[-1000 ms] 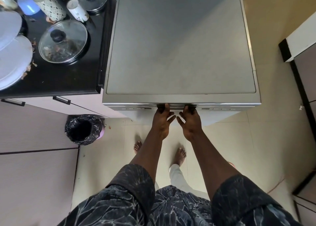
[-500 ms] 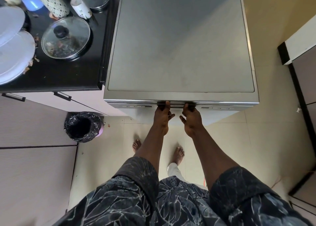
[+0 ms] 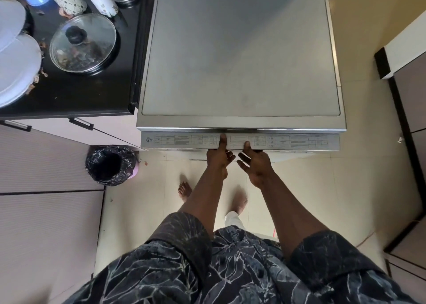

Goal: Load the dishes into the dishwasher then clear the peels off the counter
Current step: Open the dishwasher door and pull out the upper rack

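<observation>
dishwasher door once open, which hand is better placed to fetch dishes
Left, probably: both grip the dishwasher door, but the plates and glass lid sit on the counter nearer the left hand; the right hand must cross over.

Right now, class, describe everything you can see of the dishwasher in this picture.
The dishwasher is a silver-grey, metal-looking box with a flat top. It stands on the pale tiled floor beside the black counter. Its door is tipped slightly open, showing a printed control strip along its top edge. The left hand and right hand grip the door's middle, thumbs on the strip.
</observation>
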`<state>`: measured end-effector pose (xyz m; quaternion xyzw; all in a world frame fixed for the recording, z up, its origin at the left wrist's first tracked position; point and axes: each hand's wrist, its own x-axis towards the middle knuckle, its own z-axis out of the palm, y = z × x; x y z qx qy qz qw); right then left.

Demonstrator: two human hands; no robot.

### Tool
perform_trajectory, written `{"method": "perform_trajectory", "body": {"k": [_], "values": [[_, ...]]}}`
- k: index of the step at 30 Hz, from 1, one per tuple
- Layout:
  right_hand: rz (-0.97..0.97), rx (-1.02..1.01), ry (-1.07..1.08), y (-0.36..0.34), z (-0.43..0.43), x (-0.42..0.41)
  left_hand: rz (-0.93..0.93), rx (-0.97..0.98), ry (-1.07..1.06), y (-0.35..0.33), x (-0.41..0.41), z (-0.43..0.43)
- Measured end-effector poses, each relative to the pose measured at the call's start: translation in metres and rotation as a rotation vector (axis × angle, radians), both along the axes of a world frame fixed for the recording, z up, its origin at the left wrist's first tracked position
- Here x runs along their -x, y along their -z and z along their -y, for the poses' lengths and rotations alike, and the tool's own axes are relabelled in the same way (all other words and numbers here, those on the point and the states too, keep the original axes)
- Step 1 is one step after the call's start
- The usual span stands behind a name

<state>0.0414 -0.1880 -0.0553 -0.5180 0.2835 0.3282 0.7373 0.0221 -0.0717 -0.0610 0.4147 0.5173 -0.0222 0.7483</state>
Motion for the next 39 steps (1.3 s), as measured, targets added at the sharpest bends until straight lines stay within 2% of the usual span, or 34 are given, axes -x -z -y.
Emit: {"method": "perform_trajectory", "body": {"k": [6,13,15,18,19,22,25,27,28,31,35,39], "values": [[-0.106,0.028,0.043,-0.004,-0.001,0.007,-0.085,-0.006,0.059,-0.007,0.022,-0.015],[-0.167,0.123,0.039,-0.008,0.004,0.027,-0.220,-0.193,0.056,-0.011,0.054,-0.035],[-0.153,0.309,0.095,-0.009,0.004,0.036,-0.294,-0.309,-0.011,-0.014,0.062,-0.042],[-0.028,0.886,0.005,-0.010,0.002,0.048,-0.419,-0.523,0.002,-0.016,0.078,-0.056],[0.007,1.009,-0.032,-0.012,0.002,0.053,-0.413,-0.550,0.014,-0.017,0.084,-0.060],[0.124,1.266,-0.118,-0.018,0.003,0.065,-0.388,-0.589,0.032,-0.020,0.100,-0.070],[0.450,1.479,-0.358,-0.017,0.009,0.071,-0.436,-0.787,0.145,-0.027,0.112,-0.074],[0.616,1.528,-0.587,-0.016,0.016,0.066,-0.478,-0.963,0.293,-0.031,0.119,-0.076],[0.661,1.538,-0.714,-0.018,0.020,0.060,-0.483,-0.987,0.354,-0.031,0.122,-0.078],[0.767,1.491,-1.003,-0.019,0.031,0.054,-0.465,-0.867,0.380,-0.028,0.133,-0.084],[0.866,1.435,-1.077,-0.012,0.040,0.067,-0.441,-0.827,0.400,-0.024,0.147,-0.086],[0.941,1.431,-1.044,-0.005,0.048,0.086,-0.557,-1.057,0.651,-0.019,0.165,-0.084]]}}
